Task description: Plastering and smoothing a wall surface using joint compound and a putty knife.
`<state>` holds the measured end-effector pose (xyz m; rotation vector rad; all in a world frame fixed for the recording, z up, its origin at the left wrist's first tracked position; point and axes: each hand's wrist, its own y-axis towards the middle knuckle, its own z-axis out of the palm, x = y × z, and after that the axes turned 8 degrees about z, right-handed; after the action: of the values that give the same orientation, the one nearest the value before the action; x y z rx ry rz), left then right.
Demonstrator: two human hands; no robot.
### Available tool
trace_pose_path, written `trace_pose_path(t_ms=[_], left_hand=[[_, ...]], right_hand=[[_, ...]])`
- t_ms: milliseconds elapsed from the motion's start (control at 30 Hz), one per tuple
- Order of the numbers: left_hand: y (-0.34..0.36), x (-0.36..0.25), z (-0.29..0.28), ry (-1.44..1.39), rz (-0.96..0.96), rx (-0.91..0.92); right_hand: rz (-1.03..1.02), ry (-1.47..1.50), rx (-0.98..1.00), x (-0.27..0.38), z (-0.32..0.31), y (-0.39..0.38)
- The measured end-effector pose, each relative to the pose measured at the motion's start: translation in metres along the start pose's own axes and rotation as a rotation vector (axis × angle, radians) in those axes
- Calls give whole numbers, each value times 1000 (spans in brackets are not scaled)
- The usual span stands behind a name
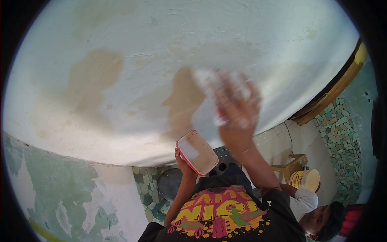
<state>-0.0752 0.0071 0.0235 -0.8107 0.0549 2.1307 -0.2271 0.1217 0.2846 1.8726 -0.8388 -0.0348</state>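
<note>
Red-rimmed tub (206,158) gripped in the left hand (186,166) slants lengthwise toward lower right, the right hand's (238,105) hold unclear.

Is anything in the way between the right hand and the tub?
Nothing visible in this view: between the blurred right hand and the shallow, rectangular, red-rimmed tub in the left hand, only the big pale surface shows behind.
</note>
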Motion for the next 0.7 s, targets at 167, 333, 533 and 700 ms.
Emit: trace_pose_path(t_ms=[167, 333, 533, 700], left_hand=[[-4, 6, 9, -41, -31, 60], [-6, 6, 27, 4, -30, 62], [-11, 8, 29, -10, -82, 57], [-13, 6, 22, -7, -77, 44]], right_hand=[[-63, -67, -215, -51, 18, 23], [-144, -62, 10, -61, 26, -30], [-146, -81, -252, -62, 7, 32], [-179, -31, -29, -61, 22, -18]])
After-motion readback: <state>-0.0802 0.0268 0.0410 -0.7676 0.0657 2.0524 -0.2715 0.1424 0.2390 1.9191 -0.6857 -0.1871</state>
